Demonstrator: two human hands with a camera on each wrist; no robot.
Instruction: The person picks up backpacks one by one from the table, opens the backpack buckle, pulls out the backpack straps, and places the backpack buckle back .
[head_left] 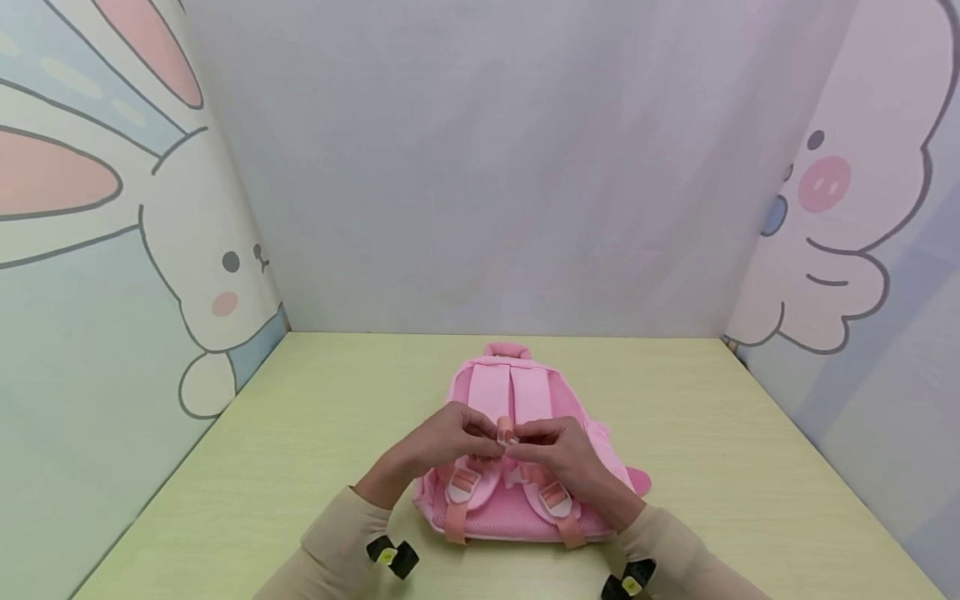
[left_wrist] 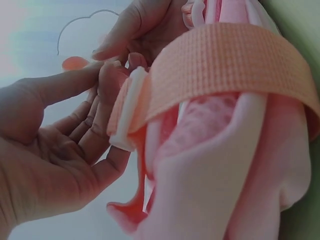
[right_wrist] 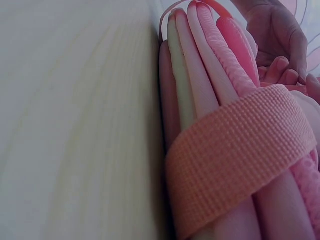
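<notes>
A pink backpack point(head_left: 491, 387) lies on the table with its shoulder straps facing up. Over its middle, my left hand point(head_left: 453, 437) pinches a short orange chest strap point(head_left: 506, 428) between thumb and fingers. From the other side my right hand point(head_left: 564, 454) pinches the same strap, with a small white piece showing between the fingertips. Below the hands, white buckles point(head_left: 462, 485) sit on the orange webbing of both shoulder straps. In the left wrist view, orange webbing point(left_wrist: 230, 65) with a white buckle point(left_wrist: 129, 107) partly covers the fingers.
The light yellow table point(head_left: 337, 417) extends around the backpack. A pale curtain-like wall point(head_left: 480, 183) stands behind, and side panels carry a cartoon rabbit point(head_left: 202, 242) and another cartoon figure point(head_left: 847, 275). A pink flap point(head_left: 639, 481) sticks out at the backpack's right side.
</notes>
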